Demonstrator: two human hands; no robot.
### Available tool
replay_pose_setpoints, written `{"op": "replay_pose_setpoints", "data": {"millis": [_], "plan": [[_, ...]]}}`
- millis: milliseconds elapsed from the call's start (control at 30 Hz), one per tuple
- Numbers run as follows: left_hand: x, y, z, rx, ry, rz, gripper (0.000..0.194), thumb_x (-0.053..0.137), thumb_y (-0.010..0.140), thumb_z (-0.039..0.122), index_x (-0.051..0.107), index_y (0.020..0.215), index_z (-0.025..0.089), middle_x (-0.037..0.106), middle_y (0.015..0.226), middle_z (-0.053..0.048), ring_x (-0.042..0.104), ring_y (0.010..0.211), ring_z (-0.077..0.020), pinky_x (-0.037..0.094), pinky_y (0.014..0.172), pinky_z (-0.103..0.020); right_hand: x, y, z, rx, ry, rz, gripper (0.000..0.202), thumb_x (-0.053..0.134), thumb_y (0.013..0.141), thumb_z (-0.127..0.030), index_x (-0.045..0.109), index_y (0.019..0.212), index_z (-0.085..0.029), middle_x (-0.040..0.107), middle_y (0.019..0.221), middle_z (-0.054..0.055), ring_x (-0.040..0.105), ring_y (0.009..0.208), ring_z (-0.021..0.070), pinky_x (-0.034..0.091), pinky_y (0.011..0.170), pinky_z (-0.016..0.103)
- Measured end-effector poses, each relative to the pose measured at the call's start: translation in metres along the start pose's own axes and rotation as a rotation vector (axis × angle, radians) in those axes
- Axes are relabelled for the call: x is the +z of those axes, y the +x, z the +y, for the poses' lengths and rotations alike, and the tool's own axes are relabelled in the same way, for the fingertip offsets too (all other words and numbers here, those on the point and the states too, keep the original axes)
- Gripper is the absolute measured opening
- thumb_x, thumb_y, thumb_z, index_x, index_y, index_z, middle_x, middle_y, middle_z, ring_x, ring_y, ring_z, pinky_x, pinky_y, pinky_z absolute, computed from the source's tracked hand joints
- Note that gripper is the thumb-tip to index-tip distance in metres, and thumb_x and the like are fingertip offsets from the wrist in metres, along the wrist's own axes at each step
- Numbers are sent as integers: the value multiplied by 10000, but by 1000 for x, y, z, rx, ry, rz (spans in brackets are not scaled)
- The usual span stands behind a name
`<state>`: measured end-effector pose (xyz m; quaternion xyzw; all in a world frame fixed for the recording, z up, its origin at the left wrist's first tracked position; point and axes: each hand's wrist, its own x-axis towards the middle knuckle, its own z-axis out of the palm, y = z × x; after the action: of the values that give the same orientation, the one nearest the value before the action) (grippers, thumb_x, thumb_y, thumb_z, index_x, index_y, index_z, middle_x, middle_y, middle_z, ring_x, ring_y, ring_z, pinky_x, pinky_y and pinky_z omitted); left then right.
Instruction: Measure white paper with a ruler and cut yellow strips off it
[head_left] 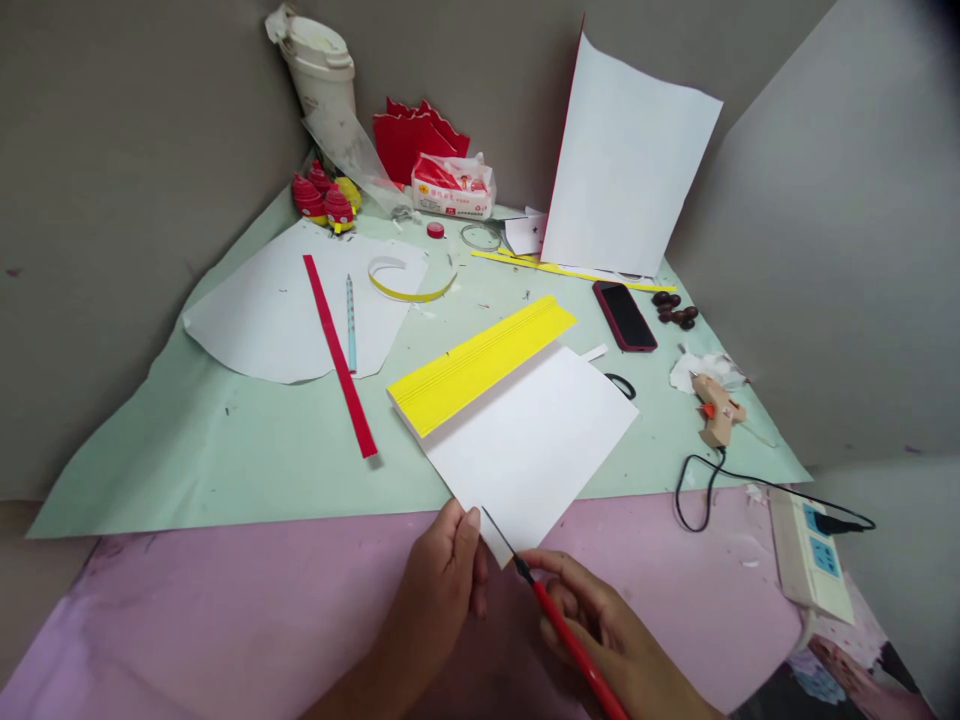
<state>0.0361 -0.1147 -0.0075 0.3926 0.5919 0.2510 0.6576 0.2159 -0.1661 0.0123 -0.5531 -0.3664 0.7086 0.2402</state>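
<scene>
Red-handled tool [553,613] sat in the curled right hand [609,628]; the left hand [448,562], nearly closed, pinched the yellow-flapped sheet [529,430]

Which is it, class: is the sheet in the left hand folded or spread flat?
Partly folded: the sheet has its far edge turned back as a yellow flap, which shades the white face below.

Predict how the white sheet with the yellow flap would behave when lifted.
The white sheet is probably light, since it looks thin. It may be stiffish: its edges look straight. Its yellow flap might flex along the visible lines.
</scene>
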Motion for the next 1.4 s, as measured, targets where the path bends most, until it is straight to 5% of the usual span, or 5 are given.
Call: {"op": "replay_pose_setpoints", "data": {"millis": [800, 1100, 1400], "plan": [[-3, 1, 0, 13, -21, 10, 381, 388, 935, 531, 416, 690, 240, 507, 524, 52, 456, 419, -117, 321, 428, -237, -5, -5, 6, 53, 190, -50, 601, 744, 823, -576, 597, 1298, -239, 437, 650, -69, 361, 536, 74, 231, 512, 223], [-2, 1, 1, 49, -3, 5, 356, 398, 944, 490, 418, 693, 238, 501, 559, 56, 470, 447, -117, 356, 468, -241, -2, -4, -1, 22, 196, -122, 426, 669, 889, -577, 574, 1011, -180, 378, 609, -96, 252, 477, 39, 167, 433, 191], [-2, 0, 1, 47, 33, 10, 371, 384, 952, 500, 410, 678, 250, 473, 494, 62, 450, 447, -141, 358, 488, -261, 1, 0, 5, 107, 287, -93, 406, 767, 821, -516, 594, 979, -184, 386, 560, -112, 234, 415, 23, 154, 394, 184]]}}
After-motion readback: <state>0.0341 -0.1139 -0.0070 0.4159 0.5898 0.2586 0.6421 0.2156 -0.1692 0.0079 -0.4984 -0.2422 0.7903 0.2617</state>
